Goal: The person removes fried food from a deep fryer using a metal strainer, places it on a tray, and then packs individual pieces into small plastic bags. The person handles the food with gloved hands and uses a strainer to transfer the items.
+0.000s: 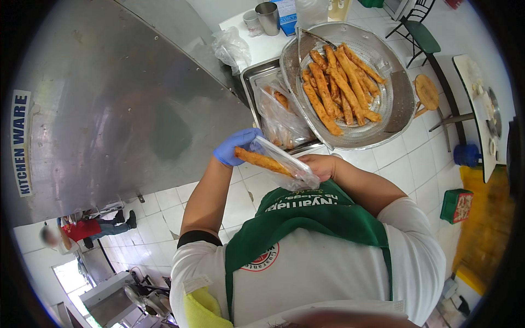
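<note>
My left hand (234, 148), in a blue glove, holds a long golden-brown fried roll (264, 162) at one end. The other end of the roll lies inside a clear plastic bag (283, 153). My bare right hand (322, 167) grips this bag near its far end; some fingers are hidden behind the plastic. Just beyond my hands is a rectangular steel tray (257, 112) with bagged fried rolls (283, 119) in it. A large perforated metal strainer (396, 106) overlaps the tray on the right. It holds a pile of fried rolls (342, 88) and metal tongs (318, 37).
A big stainless-steel surface (135, 102) fills the left. On the white table (262, 47) stand a steel tumbler (268, 18), a plastic cup (252, 22) and crumpled plastic bags (233, 49). A wooden stool (426, 92) is at right. Another person (84, 231) stands at lower left.
</note>
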Available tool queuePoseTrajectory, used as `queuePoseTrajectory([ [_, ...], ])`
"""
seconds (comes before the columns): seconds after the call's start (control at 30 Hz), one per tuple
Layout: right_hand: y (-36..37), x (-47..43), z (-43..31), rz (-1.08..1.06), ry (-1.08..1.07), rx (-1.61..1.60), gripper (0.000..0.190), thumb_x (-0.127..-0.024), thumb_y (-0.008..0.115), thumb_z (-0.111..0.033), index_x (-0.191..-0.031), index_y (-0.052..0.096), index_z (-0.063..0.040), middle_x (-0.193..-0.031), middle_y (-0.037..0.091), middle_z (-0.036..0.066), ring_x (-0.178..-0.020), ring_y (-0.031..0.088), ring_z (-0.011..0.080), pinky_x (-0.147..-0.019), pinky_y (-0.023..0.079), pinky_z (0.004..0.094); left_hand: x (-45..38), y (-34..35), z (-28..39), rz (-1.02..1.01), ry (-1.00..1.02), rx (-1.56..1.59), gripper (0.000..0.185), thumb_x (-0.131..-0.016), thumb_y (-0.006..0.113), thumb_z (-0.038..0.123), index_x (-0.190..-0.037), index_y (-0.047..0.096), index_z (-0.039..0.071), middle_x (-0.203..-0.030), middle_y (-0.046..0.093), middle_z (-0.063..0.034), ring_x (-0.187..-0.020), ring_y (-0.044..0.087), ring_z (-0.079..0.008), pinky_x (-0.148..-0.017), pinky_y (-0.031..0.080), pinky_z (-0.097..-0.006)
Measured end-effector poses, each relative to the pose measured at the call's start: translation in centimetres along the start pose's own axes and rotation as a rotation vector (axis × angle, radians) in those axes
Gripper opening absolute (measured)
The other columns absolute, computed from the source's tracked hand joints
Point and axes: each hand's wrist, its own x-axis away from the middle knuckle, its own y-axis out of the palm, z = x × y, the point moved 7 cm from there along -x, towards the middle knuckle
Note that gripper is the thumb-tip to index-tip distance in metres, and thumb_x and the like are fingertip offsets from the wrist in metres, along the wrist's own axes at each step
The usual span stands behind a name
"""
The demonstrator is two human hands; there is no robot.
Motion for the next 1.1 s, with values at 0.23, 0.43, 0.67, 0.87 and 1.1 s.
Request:
queuePoseTrajectory([
  [0.23,1.2,0.5,-0.8,-0.052,-0.082,-0.175,0.061,-0.090,0.072,-0.009,-0.145,0.048,0.000,-0.117,0.065,0.009,-0.107,0.065,0.0168,-0.096,0.053,0.0337,-0.1,2.6,2.0,0.060,0.086,-0.001,0.028,-0.100,0.055,0.025,-0.110,0.063,0.000,-0.101,0.067,-0.0102,-0.098,0.065,-0.0202,-0.088,0.051,-0.0338],
  [0.43,3.2,-0.6,-4.2,0.003,-0.178,0.296,0.055,-0.093,0.073,-0.021,-0.141,0.049,-0.006,-0.117,0.062,0.002,-0.107,0.059,0.0112,-0.095,0.049,0.0289,-0.1,4.2,2.7,0.178,0.113,0.051,0.021,-0.100,0.055,0.019,-0.108,0.064,0.003,-0.100,0.065,-0.0045,-0.096,0.063,-0.0160,-0.087,0.050,-0.0307],
  [0.67,6.8,-1.6,-8.8,0.183,-0.403,0.848,0.051,-0.090,0.079,-0.026,-0.128,0.054,-0.004,-0.107,0.062,0.004,-0.094,0.058,0.0098,-0.084,0.050,0.0281,0.7,7.9,7.0,0.336,0.335,-0.474,0.017,-0.099,0.058,0.020,-0.102,0.065,0.005,-0.094,0.061,0.0004,-0.087,0.055,-0.0087,-0.080,0.044,-0.0239],
  [0.87,9.8,-1.1,-13.2,0.321,-0.785,0.837,0.053,-0.094,0.071,-0.014,-0.139,0.046,-0.004,-0.113,0.061,0.007,-0.102,0.058,0.0114,-0.089,0.051,0.0301,0.5,9.5,9.4,0.351,0.199,-0.487,0.020,-0.100,0.056,0.024,-0.099,0.064,0.005,-0.089,0.059,-0.0011,-0.080,0.055,-0.0084,-0.068,0.044,-0.0245],
  [1.1,6.6,-3.3,-12.6,0.277,-0.650,0.806,0.058,-0.098,0.061,-0.013,-0.150,0.035,-0.008,-0.119,0.060,0.007,-0.109,0.057,0.0134,-0.097,0.048,0.0313,2.4,9.9,12.5,0.478,0.679,-0.656,0.014,-0.102,0.056,0.014,-0.102,0.065,0.004,-0.086,0.062,-0.0020,-0.067,0.054,-0.0070,-0.059,0.046,-0.0242],
])
